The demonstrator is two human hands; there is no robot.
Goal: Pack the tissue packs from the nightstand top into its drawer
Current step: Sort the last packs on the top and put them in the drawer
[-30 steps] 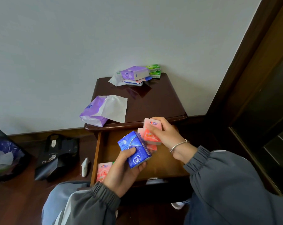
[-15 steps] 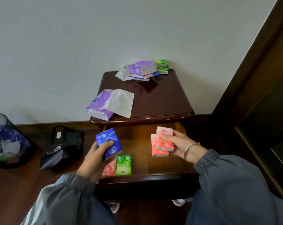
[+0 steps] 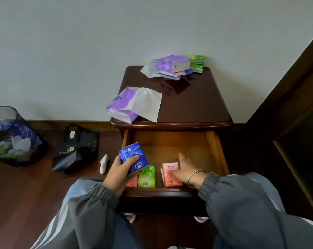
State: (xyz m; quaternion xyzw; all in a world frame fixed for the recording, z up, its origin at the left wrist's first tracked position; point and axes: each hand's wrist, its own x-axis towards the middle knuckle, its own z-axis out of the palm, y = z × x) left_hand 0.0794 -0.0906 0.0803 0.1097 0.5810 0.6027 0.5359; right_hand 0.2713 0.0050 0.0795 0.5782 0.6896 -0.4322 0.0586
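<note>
left hand (image 3: pixel 118 174) grips a blue pack (image 3: pixel 133 158), long axis tilted up-left; right hand (image 3: pixel 183 169), fingers spread, rests on upright pink packs (image 3: pixel 171 175) in the drawer (image 3: pixel 213 150); their print is unreadable.

Drawer (image 3: pixel 171 141) back half lies bare — open from above; packs (green (image 3: pixel 147 176), pink (image 3: pixel 171 175)) crowd the front edge.

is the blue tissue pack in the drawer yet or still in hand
Still in hand. The left hand grips the blue tissue pack above the open drawer, over its front-left corner; it is not laid down.
</note>
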